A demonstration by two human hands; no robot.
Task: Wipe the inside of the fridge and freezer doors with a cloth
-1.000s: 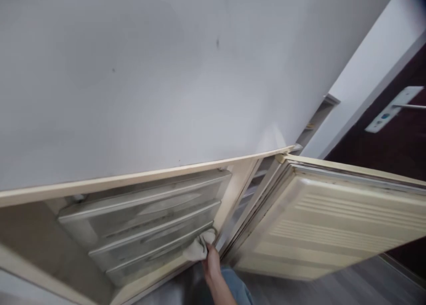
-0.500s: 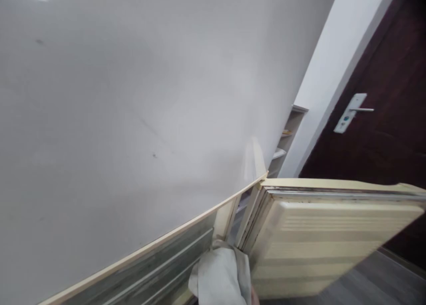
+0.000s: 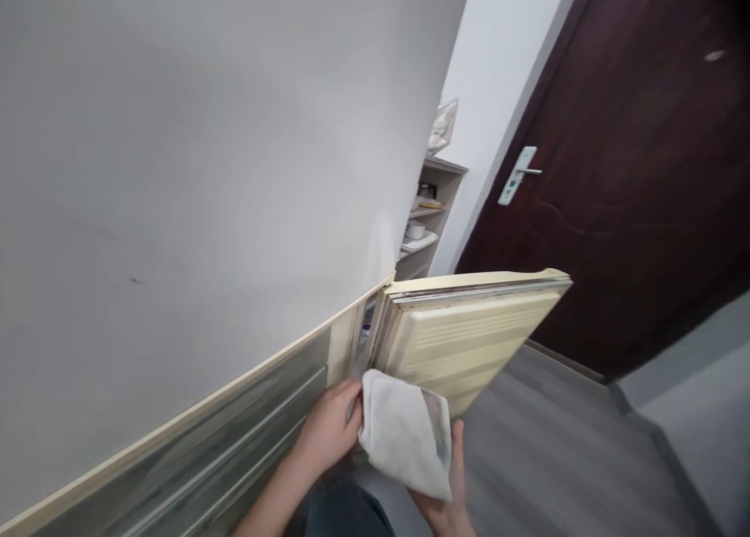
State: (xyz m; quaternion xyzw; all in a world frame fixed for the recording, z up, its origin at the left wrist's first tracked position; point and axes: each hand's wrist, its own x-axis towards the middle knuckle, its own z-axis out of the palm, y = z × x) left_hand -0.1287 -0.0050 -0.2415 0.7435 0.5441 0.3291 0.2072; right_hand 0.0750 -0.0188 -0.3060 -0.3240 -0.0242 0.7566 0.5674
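A folded white cloth (image 3: 398,431) with greyish stains is held up between my two hands. My left hand (image 3: 340,420) pinches its left edge. Beneath the lower right corner, my right hand (image 3: 442,506) grips it, with the fingers partly hidden behind the fabric. Just past the cloth stands a cream door panel (image 3: 474,334), swung outward, with dark grime along its seal. To the left, a cream-edged frame (image 3: 234,400) with grey-green ribbed panels runs down to the lower left.
A dark red-brown door (image 3: 621,177) with a silver handle (image 3: 519,175) is at the right. Small shelves (image 3: 448,189) hold several items by the white wall. Grey flooring (image 3: 527,443) lies beyond the cream panel. My dark-clad knee (image 3: 348,510) shows at the bottom.
My view has swung to the right, bringing more of the dark door and shelves in. The cloth has come away from the frame corner, and both hands now show on it.
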